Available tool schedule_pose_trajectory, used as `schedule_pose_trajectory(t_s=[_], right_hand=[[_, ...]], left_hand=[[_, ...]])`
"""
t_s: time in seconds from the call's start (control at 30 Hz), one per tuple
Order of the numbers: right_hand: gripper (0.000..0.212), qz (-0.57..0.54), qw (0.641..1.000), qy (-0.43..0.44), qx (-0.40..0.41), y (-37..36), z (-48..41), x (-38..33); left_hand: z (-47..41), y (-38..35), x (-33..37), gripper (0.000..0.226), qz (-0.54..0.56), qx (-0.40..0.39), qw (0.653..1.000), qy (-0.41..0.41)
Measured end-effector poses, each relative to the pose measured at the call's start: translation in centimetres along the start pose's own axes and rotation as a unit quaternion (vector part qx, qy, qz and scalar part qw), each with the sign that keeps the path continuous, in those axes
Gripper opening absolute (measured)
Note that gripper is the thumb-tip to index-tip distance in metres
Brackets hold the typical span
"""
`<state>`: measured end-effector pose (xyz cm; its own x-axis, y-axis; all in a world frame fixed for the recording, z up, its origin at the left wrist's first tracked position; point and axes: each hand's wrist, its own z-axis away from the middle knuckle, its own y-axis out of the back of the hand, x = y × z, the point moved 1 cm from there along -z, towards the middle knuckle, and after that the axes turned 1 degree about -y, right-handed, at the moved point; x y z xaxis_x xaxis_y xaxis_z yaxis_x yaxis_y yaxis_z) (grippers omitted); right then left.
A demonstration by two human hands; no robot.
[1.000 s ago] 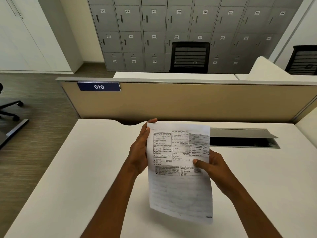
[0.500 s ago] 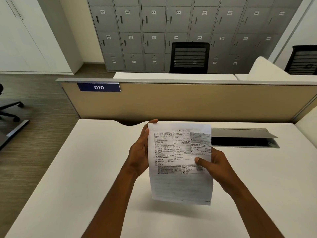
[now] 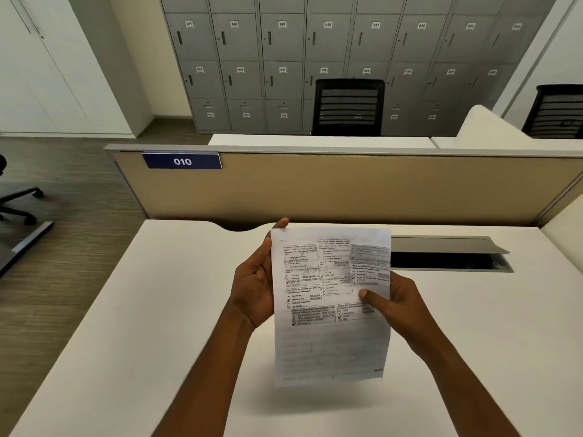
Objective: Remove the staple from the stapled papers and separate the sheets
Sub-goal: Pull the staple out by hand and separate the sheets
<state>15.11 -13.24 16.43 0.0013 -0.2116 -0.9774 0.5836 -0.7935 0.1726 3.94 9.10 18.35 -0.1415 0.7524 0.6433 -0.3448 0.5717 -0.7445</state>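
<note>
The printed papers (image 3: 331, 335) are held upright above the white desk (image 3: 126, 326), text side facing me. My left hand (image 3: 254, 285) holds the left edge, its fingers behind the sheets and one fingertip showing over the top left corner. My right hand (image 3: 391, 302) pinches the right edge, thumb on the front of the page and fingers behind. The staple is too small to make out. The lower half of the sheets hangs free above the desk.
An open cable hatch (image 3: 448, 257) with a raised grey flap lies in the desk just right of the papers. A beige partition (image 3: 331, 187) with a "010" label runs along the far edge. Office chairs and grey lockers stand beyond.
The lower edge of the papers swung up and then dropped back a little. Both hands stayed where they were on the side edges.
</note>
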Motion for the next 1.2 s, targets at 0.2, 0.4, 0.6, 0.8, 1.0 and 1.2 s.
schedule_pose_trajectory(t_s=[0.2,0.4,0.6,0.8,1.0,1.2], right_hand=[[0.029,-0.004,1.0,-0.003,0.001,-0.1,0.1,0.4],[0.03,-0.018,1.0,-0.009,0.001,-0.3,-0.1,0.8],[0.031,-0.046,0.999,-0.01,0.016,0.1,-0.2,1.0],[0.031,-0.057,0.998,-0.019,0.025,0.2,-0.3,1.9],[0.027,-0.078,0.997,-0.008,0.027,0.3,-0.4,1.6],[0.027,-0.104,0.993,-0.005,0.056,0.0,-0.7,2.0]], left_hand=[[0.0,0.1,0.1,0.043,0.002,-0.005,1.0,0.0],[0.1,-0.4,0.0,0.038,-0.022,0.006,1.0,-0.021],[0.5,0.2,-0.1,0.039,-0.13,0.026,0.991,-0.025],[1.2,0.8,-2.0,0.028,-0.29,0.043,0.956,-0.025],[1.4,0.6,-2.5,0.026,-0.302,0.044,0.951,-0.054],[1.4,1.3,-3.2,0.029,-0.322,0.039,0.944,-0.052]])
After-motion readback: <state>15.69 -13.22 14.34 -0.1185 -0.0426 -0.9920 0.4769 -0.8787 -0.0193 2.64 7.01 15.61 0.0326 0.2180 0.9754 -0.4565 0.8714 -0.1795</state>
